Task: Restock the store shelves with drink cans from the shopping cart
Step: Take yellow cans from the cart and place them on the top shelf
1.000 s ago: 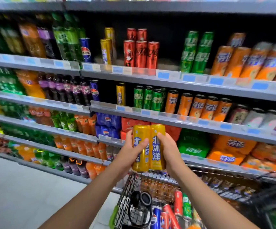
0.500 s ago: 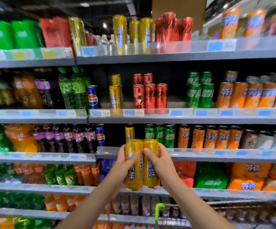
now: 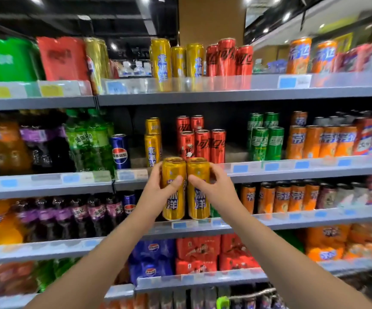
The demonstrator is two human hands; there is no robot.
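Two tall gold metal cans upright, touching: left hand [image 3: 158,188] grips left can [image 3: 173,188], right hand [image 3: 214,188] grips right can [image 3: 198,188], before grey shelf [image 3: 292,169].

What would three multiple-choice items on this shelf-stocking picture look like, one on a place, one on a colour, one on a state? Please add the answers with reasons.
1. Which cans stand directly right of the yellow cans on the top shelf?
A. red cans
B. green cans
C. blue cans

2. What colour are the two cans being held?
A. green
B. golden yellow
C. purple

3. How are the held cans carried?
A. stacked in one hand
B. lying flat on open palms
C. upright, side by side, one in each hand

Answers:
1 A: red cans stand beside the yellow cans.
2 B: the held cans are golden yellow.
3 C: the left hand and right hand each grip one.
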